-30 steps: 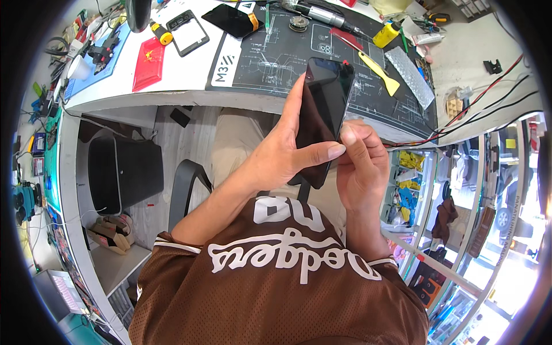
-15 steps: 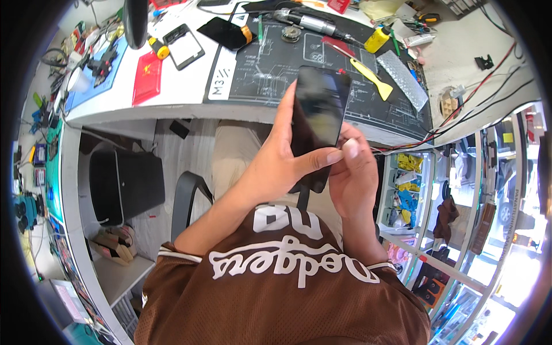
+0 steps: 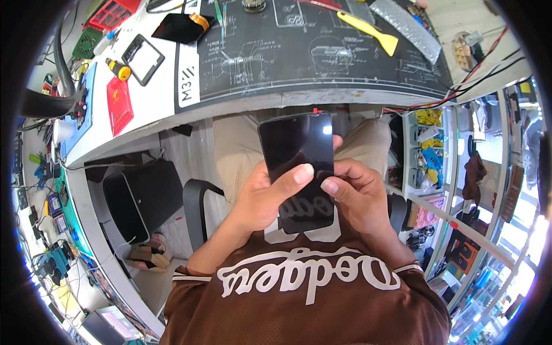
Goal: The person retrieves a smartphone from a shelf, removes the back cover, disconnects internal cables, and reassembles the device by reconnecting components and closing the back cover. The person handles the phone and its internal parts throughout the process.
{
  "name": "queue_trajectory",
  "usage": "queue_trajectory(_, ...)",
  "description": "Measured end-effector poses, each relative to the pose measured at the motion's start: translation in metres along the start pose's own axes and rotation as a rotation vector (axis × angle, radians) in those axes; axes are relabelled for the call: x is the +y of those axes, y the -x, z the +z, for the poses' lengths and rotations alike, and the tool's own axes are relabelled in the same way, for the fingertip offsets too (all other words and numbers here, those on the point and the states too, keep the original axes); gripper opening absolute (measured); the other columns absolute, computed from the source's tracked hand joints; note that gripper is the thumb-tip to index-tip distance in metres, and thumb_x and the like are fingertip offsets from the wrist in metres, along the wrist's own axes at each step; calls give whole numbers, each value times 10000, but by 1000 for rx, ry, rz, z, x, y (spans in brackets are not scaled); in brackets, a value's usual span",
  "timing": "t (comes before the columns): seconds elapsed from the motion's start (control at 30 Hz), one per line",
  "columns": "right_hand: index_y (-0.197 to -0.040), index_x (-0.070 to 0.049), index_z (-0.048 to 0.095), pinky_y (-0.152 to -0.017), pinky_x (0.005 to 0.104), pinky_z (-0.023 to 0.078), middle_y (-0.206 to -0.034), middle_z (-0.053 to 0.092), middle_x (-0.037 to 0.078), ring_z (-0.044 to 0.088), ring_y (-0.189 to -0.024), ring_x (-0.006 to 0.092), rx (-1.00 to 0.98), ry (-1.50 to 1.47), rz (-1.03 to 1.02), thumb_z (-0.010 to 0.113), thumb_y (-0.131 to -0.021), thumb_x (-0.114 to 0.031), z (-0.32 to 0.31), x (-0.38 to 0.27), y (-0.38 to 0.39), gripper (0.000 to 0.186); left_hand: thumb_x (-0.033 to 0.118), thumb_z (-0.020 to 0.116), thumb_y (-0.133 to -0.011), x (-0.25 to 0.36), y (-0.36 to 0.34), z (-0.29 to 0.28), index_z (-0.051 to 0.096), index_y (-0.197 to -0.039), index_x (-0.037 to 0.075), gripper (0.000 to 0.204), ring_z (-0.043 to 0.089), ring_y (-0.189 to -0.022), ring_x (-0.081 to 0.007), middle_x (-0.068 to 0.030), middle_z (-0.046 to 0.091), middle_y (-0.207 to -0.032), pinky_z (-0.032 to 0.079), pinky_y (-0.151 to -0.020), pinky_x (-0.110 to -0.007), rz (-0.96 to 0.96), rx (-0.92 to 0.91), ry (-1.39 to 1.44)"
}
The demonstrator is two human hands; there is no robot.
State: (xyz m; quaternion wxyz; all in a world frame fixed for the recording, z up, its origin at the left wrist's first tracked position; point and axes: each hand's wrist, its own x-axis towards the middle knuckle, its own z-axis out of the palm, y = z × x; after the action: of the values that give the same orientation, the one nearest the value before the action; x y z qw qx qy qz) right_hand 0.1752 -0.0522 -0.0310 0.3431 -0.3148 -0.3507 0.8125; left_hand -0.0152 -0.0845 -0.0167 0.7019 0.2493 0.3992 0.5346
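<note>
A black smartphone (image 3: 296,144) with a dark, glossy screen is held upright over my lap, just short of the bench edge. A small red tab (image 3: 315,111) sticks out at its top edge. My left hand (image 3: 267,192) grips the phone from the left, its thumb lying across the lower screen and its other fingers hidden behind. On the other side my right hand (image 3: 359,190) holds the phone's right edge, with the thumb near the side and curled fingers beside it. The screen reflects the lettering of my brown shirt.
On the bench lie a black printed mat (image 3: 259,63), a yellow spatula-like tool (image 3: 374,33), a bubble-wrap strip (image 3: 405,29), a phone frame (image 3: 144,59), a red packet (image 3: 119,105) and a yellow-black screwdriver (image 3: 119,69). Cables (image 3: 460,89) hang at the right bench edge.
Both hands have brought the phone down and left, off the mat and over my lap. My left thumb now rests on the screen, and my right hand has closed on the phone's edge. The view has shifted.
</note>
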Motion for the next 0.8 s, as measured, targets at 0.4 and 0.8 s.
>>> queue_trajectory(0.4, -1134, 34, 683, -849, 251, 504, -1074, 712, 58, 636, -946, 83, 12, 353, 33, 649, -1029, -78, -11, -23, -12, 157, 302, 615, -1020, 3, -7, 5, 355, -1545, -57, 688, 642, -1246, -312, -254, 622, -1369, 495, -1086, -427, -126, -14, 149)
queue_trajectory(0.8, -1179, -15, 731, -827, 285, 478, -1051, 676, 63, 618, -919, 115, 17, 661, -349, 707, -949, -67, -8, -64, -59, 237, 351, 654, -972, 23, -10, 6, 402, -1492, -87, 725, 682, -1171, -339, -247, 652, -1291, 562, -1021, -453, -191, -27, 148)
